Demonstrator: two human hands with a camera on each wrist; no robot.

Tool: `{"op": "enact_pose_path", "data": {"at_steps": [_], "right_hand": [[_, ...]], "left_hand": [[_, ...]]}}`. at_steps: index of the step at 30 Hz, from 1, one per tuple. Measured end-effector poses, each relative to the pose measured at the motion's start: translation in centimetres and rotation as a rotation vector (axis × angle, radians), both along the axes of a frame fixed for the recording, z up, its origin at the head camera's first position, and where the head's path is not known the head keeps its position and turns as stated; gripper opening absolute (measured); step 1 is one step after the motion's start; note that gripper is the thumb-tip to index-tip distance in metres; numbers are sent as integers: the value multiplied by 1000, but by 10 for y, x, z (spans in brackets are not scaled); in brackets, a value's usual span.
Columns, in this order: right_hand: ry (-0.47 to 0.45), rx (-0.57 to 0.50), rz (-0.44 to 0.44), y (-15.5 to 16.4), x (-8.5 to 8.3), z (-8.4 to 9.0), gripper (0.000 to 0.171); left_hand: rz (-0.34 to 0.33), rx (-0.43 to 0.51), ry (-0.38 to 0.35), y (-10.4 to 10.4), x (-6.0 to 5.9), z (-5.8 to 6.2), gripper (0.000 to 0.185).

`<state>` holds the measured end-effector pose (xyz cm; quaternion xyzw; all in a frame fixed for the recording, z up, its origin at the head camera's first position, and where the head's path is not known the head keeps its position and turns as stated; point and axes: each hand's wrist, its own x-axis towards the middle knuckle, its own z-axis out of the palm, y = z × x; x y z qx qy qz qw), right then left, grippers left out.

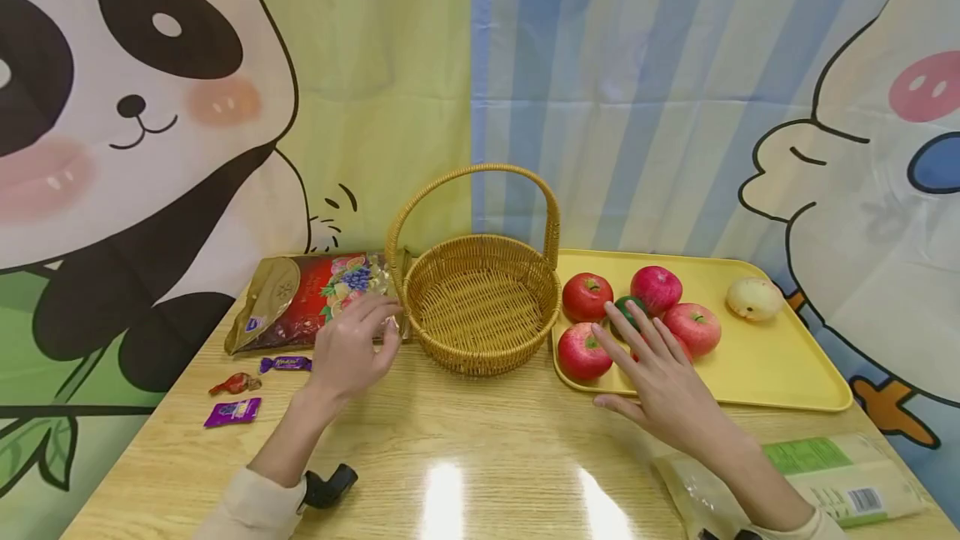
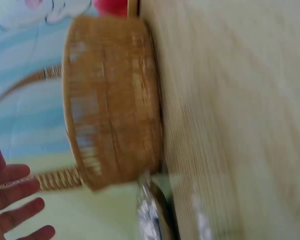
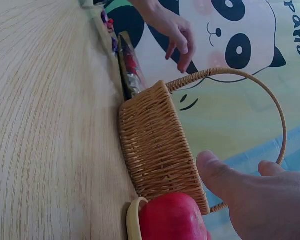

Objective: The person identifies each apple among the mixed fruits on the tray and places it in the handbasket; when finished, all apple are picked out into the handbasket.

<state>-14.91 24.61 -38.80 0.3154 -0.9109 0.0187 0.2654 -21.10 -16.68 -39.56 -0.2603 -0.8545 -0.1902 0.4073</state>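
A wicker basket (image 1: 480, 352) with a tall arched handle stands at the middle of the table, nothing inside it. At its left rim my left hand (image 1: 354, 350) hovers with loosely bent fingers, holding nothing, over the edge of a red and gold bag (image 1: 300, 294). My right hand (image 1: 667, 398) spreads its fingers above the left part of a yellow tray (image 1: 780, 369), partly hiding the fruit there. Several red apples (image 1: 587, 297) lie on that tray around a dark green fruit (image 1: 622, 315). In the right wrist view, a red apple (image 3: 172, 217) sits beneath the thumb.
A pale round fruit (image 1: 753, 298) lies alone on the tray's right part. Left of the basket are a purple twist-wrapped candy (image 1: 286, 363), a red-wrapped candy (image 1: 235, 383) and a small purple packet (image 1: 232, 412). A green and clear plastic package (image 1: 840, 477) lies at front right, under the right forearm.
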Motion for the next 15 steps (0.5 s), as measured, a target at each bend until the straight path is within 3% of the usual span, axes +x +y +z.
{"op": "enact_pose_path", "data": {"at_steps": [3, 7, 10, 12, 13, 15], "right_hand": [[-16, -9, -7, 2, 1, 0, 82], [-87, -29, -40, 1, 2, 1, 82], [-149, -60, -42, -1, -1, 1, 88], [-185, -86, -30, -3, -3, 2, 89], [-206, -103, -26, -3, -5, 1, 89], [-256, -139, -27, -4, -8, 1, 86]], "left_hand": [[70, 80, -133, -10, -13, 0, 20], [70, 242, -537, -20, -39, 5, 29], [-37, 417, -923, -25, -61, 10, 43], [-124, 513, -1131, -27, -76, 12, 49], [-169, 564, -1226, -28, -82, 13, 50], [-253, 618, -1343, -28, -94, 12, 51]]}}
